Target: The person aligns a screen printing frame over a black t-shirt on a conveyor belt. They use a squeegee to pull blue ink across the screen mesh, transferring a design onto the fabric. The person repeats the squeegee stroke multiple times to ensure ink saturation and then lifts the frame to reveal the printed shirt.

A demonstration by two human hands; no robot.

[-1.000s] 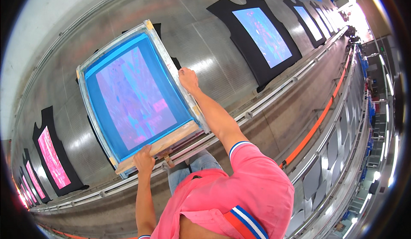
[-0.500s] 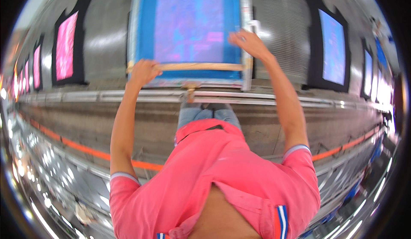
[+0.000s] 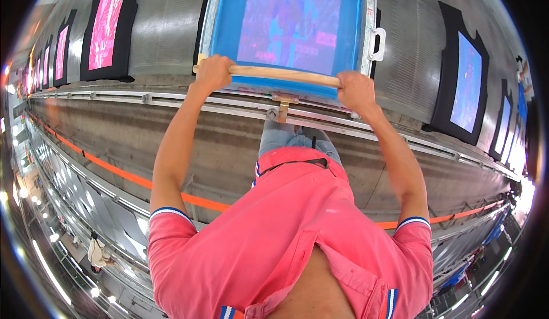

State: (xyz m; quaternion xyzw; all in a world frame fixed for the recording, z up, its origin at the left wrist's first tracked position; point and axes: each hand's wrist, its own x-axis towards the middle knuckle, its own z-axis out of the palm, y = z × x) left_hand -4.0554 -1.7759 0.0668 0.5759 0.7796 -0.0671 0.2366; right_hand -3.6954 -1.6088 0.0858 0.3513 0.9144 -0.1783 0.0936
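Observation:
A long wooden squeegee (image 3: 284,75) lies across the near end of a blue printing screen (image 3: 229,33). My left hand (image 3: 214,73) is closed round its left end, and my right hand (image 3: 355,93) grips the right end. The screen sits in a pale metal frame (image 3: 369,22) and carries a pink and purple picture area in its middle. A white handle (image 3: 378,43) sticks out from the frame's right side. Below the near edge, a brass-coloured bracket (image 3: 283,108) meets the metal rail (image 3: 331,122). The squeegee's underside is hidden.
Black shirts with pink prints (image 3: 108,27) lie along the metal table to the left. Others with blue prints (image 3: 466,82) lie to the right. Behind me runs an orange strip (image 3: 128,175) beside another long table. Another person (image 3: 97,253) is at the far lower left.
My right hand, raised off the squeegee before, has come down onto its right end. The left hand keeps its grip. The whole view has shifted and tilted.

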